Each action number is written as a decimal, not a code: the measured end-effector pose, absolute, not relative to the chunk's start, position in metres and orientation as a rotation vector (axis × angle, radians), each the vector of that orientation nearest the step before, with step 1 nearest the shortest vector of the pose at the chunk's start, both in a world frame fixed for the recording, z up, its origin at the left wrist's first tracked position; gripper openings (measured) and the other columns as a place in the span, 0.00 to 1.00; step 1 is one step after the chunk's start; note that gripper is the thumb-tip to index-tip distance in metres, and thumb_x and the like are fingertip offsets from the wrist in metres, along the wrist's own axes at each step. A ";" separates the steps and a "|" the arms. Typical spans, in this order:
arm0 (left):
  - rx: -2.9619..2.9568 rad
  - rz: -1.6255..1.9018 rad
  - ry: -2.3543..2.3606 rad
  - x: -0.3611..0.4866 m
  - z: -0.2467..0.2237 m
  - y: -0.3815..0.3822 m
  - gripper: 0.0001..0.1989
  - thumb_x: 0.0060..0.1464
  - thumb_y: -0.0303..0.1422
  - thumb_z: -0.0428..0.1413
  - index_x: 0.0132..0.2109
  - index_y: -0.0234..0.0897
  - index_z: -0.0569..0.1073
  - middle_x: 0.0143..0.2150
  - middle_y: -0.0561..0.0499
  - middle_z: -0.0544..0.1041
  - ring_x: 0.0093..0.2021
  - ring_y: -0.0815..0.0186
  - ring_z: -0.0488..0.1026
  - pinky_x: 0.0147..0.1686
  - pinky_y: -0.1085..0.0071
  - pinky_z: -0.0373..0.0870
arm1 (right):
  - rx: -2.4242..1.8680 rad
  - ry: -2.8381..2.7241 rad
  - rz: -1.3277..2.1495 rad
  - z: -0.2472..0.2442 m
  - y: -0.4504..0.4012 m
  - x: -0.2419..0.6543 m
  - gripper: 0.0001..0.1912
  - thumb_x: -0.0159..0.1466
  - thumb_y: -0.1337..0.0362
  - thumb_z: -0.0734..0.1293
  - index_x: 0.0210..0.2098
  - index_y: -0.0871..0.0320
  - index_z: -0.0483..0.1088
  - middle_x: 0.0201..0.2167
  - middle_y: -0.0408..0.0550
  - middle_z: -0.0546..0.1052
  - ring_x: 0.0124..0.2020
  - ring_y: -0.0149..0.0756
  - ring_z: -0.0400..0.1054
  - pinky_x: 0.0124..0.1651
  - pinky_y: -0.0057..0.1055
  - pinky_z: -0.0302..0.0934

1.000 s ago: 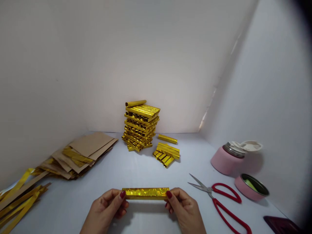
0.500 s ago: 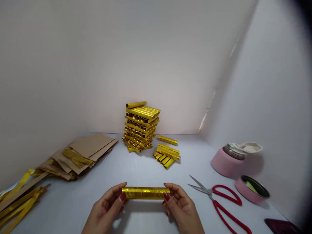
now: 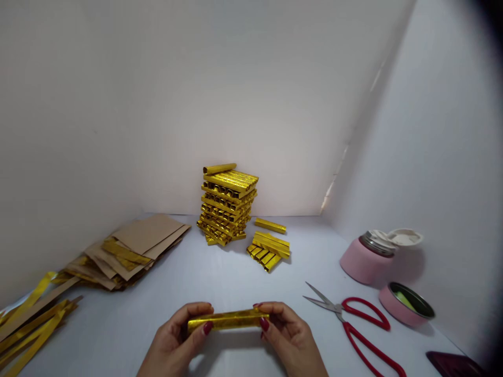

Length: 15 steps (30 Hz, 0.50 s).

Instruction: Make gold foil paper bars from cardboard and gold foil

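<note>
Pinching a shiny gold tube (image 3: 231,320) with both hands

So the tube is front and center, near the bottom of the view, held sideways just above the pale table (image 3: 220,285) with its right end tipped up a bit. Left hand (image 3: 173,335) has its end gripped between thumb and fingers, and the right hand (image 3: 288,332) has the same kind of grip on the other end. Dark red nails on both.

Farther back there's a tall crisscross stack (image 3: 227,207) of similar gold tubes, one lying loose on top. Just right of that sit a small pile (image 3: 271,246) and a single tube (image 3: 270,225). Over on the left: brown sheets (image 3: 147,230) and some gold strips (image 3: 35,340). On the right, red-handled scissors (image 3: 338,309) lie with blades apart, near a pink jar (image 3: 361,262) and a shallow pink container (image 3: 395,308). Can't tell what's inside that one, just something greenish.
</note>
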<state>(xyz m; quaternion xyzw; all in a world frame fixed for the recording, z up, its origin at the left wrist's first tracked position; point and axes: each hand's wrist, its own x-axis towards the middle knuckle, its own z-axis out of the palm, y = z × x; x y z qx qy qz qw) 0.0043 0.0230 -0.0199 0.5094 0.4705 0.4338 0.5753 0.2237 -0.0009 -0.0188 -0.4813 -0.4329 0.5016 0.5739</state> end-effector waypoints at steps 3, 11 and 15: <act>1.278 0.922 1.073 0.000 -0.026 0.024 0.17 0.48 0.46 0.61 0.39 0.38 0.78 0.33 0.50 0.77 0.32 0.63 0.70 0.31 0.73 0.66 | -1.127 -1.069 1.179 -0.019 -0.003 0.225 0.17 0.51 0.52 0.75 0.35 0.56 0.77 0.32 0.51 0.78 0.33 0.39 0.70 0.36 0.31 0.65; 1.418 0.958 1.031 0.000 -0.029 0.023 0.10 0.52 0.41 0.60 0.36 0.41 0.79 0.37 0.48 0.77 0.36 0.60 0.73 0.35 0.71 0.69 | -1.019 -1.194 1.157 -0.026 -0.004 0.226 0.06 0.57 0.59 0.72 0.35 0.51 0.77 0.35 0.48 0.78 0.37 0.37 0.71 0.39 0.29 0.65; 1.510 0.996 0.971 -0.001 -0.025 0.024 0.06 0.53 0.37 0.59 0.34 0.43 0.80 0.39 0.48 0.77 0.41 0.59 0.74 0.40 0.70 0.70 | -0.960 -1.275 1.068 -0.028 -0.002 0.228 0.04 0.59 0.62 0.70 0.35 0.48 0.77 0.37 0.47 0.77 0.42 0.37 0.71 0.43 0.29 0.64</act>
